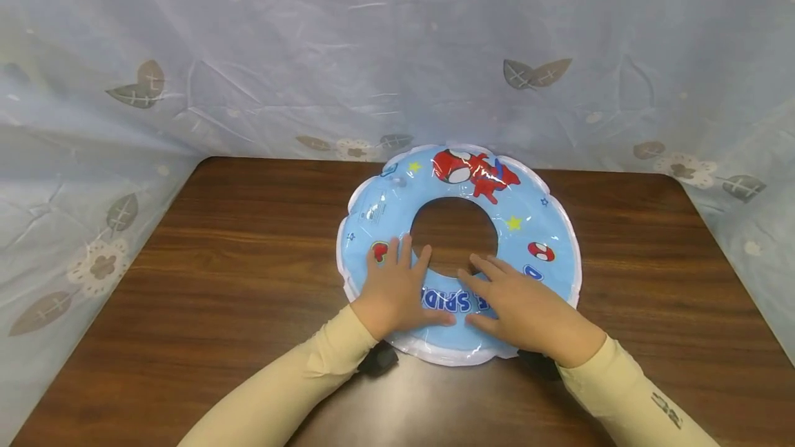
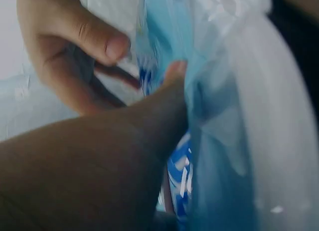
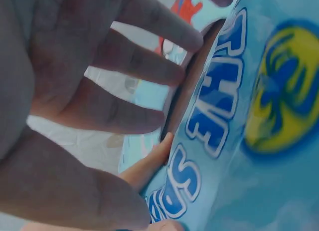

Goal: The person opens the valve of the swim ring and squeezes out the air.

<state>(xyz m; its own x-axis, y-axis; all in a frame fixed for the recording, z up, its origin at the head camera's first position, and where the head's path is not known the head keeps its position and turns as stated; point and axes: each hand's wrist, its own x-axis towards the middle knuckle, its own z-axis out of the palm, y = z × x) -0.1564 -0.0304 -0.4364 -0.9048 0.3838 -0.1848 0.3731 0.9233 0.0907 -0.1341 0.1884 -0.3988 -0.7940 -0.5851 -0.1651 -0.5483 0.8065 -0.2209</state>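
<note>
A round inflatable swim ring, light blue with a scalloped white edge, lies flat on the table, its printed lettering on the near side. My left hand rests on the ring's near left part, fingers spread, a fingertip by the centre hole. Across the near right part lies my right hand, fingers straight and pointing toward the hole. The thumbs almost meet over the lettering. In the right wrist view the fingers of my right hand stretch over the blue plastic, beside a yellow spider emblem.
The dark wooden table has rounded far corners. Behind it and on both sides hangs a pale curtain with leaf and flower prints. The ring's far edge sits close to the curtain. A black object shows under the left wrist.
</note>
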